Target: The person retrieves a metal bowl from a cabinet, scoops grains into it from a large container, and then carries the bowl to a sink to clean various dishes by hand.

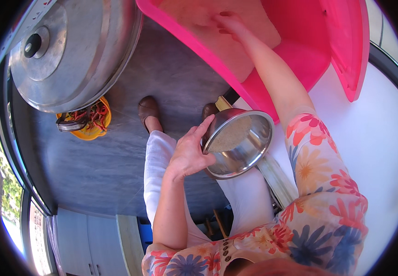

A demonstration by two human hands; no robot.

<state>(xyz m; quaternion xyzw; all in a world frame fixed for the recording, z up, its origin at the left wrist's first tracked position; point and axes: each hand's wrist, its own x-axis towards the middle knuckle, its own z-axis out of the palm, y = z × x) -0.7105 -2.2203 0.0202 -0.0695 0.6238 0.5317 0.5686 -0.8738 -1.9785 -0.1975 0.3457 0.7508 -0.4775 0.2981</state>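
My left hand (192,150) grips the rim of a shiny stainless steel bowl (243,160), thumb inside and fingers along the outside. The bowl tilts and holds some pale brown grain-like matter (231,136). My right hand (231,26) reaches into a large bright pink plastic bin (299,69), at the surface of a mass of similar pale grain-like matter (257,45). Its fingers are partly bent and slightly apart; the palm is hidden, so whether it holds anything cannot be told.
A big domed metal lid (81,45) with a black knob stands at upper left. Below it on the grey floor is a yellow basket (90,132) of red chillies. A white surface (368,145) lies at right, cabinets (81,241) at lower left.
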